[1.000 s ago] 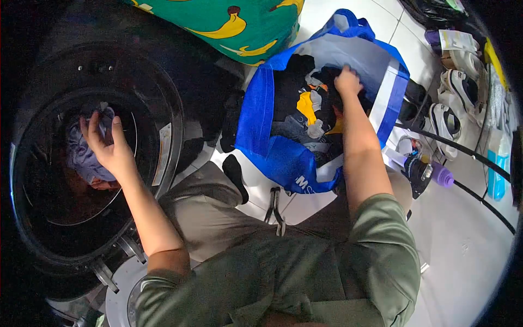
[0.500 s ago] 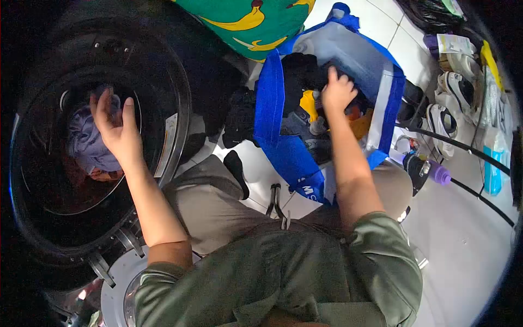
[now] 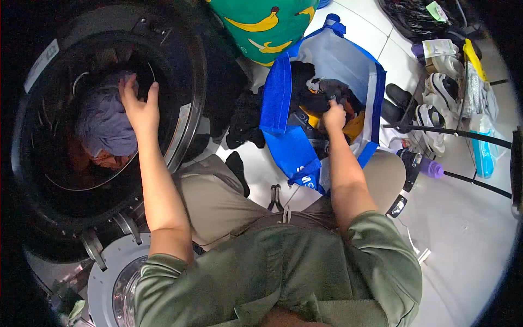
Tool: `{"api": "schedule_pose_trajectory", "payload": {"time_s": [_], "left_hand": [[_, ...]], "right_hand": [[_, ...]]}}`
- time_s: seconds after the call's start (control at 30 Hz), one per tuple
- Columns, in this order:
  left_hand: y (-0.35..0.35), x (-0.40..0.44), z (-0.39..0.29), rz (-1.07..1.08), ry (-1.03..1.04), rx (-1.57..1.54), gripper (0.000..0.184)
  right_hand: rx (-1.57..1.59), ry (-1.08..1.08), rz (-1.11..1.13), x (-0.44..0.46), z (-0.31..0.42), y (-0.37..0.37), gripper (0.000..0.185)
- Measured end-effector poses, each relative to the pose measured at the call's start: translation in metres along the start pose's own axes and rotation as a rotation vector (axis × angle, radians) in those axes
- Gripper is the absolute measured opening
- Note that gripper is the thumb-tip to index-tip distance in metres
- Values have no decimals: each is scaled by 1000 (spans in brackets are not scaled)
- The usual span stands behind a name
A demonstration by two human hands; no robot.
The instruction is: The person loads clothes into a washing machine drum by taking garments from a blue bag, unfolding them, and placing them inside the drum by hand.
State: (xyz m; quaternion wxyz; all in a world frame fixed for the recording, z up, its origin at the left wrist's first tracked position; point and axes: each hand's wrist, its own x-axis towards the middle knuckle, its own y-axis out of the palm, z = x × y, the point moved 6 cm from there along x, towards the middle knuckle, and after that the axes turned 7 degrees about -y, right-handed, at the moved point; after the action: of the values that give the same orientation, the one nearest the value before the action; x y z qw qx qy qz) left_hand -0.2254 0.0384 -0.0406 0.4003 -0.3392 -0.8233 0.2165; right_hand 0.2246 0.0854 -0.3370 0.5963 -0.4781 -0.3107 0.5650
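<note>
At the mouth of a dark front-loading washer drum is my left hand, its fingers and thumb apart. It lies against or just in front of a grey-purple cloth bunched inside; contact is unclear. An orange-brown cloth shows below that one. My right hand is closed on a dark garment in the blue shopping bag. Black, yellow and grey clothes are piled around it in the bag.
Behind the bag stands a green banana-print bag. Black clothing and a black sock lie on white tiles. To the right are shoes, a black rack bar and a purple bottle. The round washer door hangs open at lower left.
My right hand has closed on a dark garment, which now shows bunched up above the pile. My left hand stays spread at the drum as the view shifts.
</note>
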Motion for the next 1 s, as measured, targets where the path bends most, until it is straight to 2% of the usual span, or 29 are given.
{"api": "schedule_pose_trajectory", "payload": {"time_s": [0.07, 0.13, 0.17, 0.27, 0.33, 0.37, 0.43, 0.53, 0.6, 0.63, 0.67, 0.73, 0.8, 0.83, 0.87, 0.93, 1.0], "left_hand": [[-1, 1, -4, -13, 54, 66, 50], [1, 3, -4, -4, 24, 46, 49], [1, 2, -6, -1, 42, 26, 49], [1, 1, -4, -25, 79, -7, 48], [2, 1, 0, -19, 42, 47, 49], [3, -1, 3, -24, 27, 27, 51], [6, 0, 10, -25, 25, 39, 50], [7, -3, 10, -59, 30, 28, 51], [6, -5, 9, -77, 33, 43, 51], [8, -4, 14, -35, -30, 39, 50], [6, -5, 13, -81, 14, 81, 51], [7, -4, 20, -72, -1, 48, 52], [9, -2, 28, -40, -43, 96, 54], [7, -3, 29, -56, -43, 90, 54], [7, -4, 30, -76, -45, 80, 54], [8, -6, 37, -118, -18, 95, 53], [7, -9, 39, -96, -70, 78, 51]], "right_hand": [[22, 20, -124, 5, 13, -46, 29], [130, 27, -173, 2, 28, -98, 30], [145, -71, -265, 2, 32, -118, 32], [330, -100, -286, -22, 50, -182, 39], [1093, -30, -225, -44, 70, -212, 41], [1286, -179, -234, -56, 91, -237, 40], [1357, -332, -162, -67, 125, -260, 41], [1685, -506, 60, -102, 190, -283, 40], [1842, -515, 218, -111, 222, -271, 41], [1800, -489, 188, -115, 236, -265, 40], [1795, -481, 255, -110, 247, -245, 44], [1459, -472, 283, -104, 261, -207, 57], [932, -315, 331, -124, 243, -190, 76], [731, -562, 98, -121, 235, -188, 84], [751, -629, 20, -120, 224, -184, 82], [912, -507, 183, -126, 201, -179, 77], [898, -463, 310, -154, 196, -215, 69]]}}
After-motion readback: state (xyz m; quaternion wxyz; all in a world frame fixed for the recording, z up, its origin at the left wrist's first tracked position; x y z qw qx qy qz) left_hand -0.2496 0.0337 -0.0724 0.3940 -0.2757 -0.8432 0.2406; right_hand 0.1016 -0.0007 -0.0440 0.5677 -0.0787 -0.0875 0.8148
